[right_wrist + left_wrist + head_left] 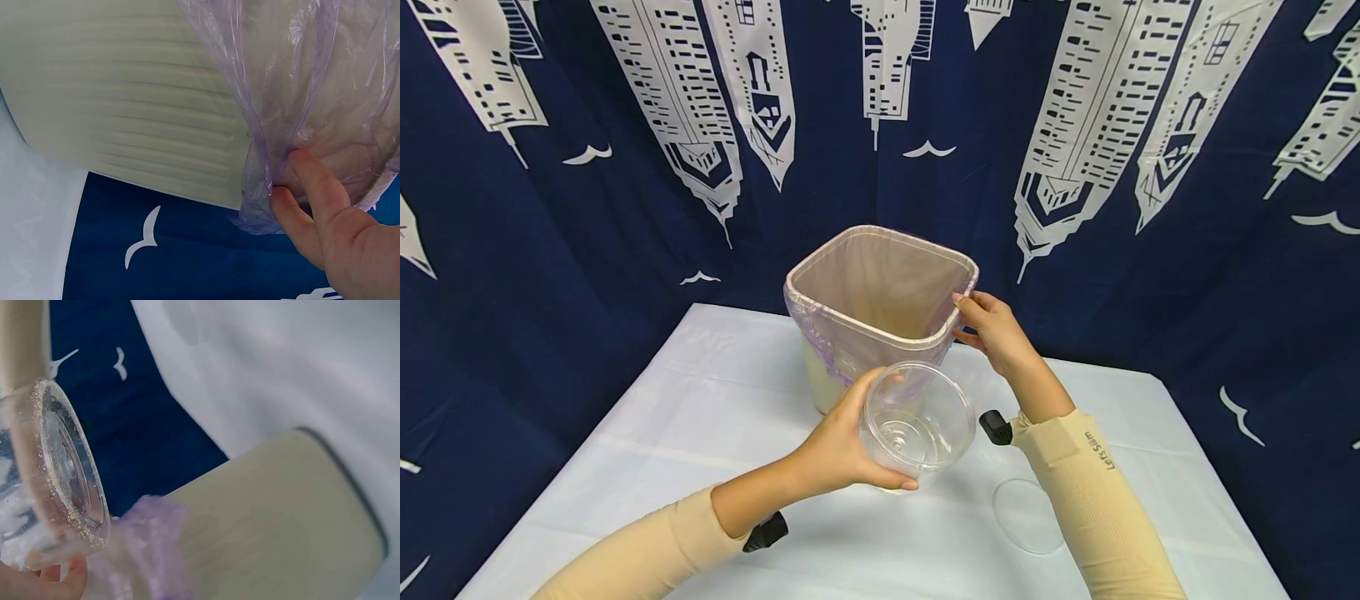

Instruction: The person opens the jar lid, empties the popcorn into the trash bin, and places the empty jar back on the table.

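Observation:
A clear round plastic container is gripped by my left hand, thumb below and fingers around the far side, in front of the bin. Pale crumbs cling near its base in the left wrist view. The cream trash bin carries a thin purple bag folded over its rim. At the bin's right corner, my right hand holds the rim, thumb inside and fingers outside. In the right wrist view two fingertips press against the bag.
A clear round lid lies flat on the white-covered table, beside the right sleeve. Behind the table hangs a dark blue curtain with white building prints, close to the bin's back. Both forearms wear beige sleeves with small black cameras.

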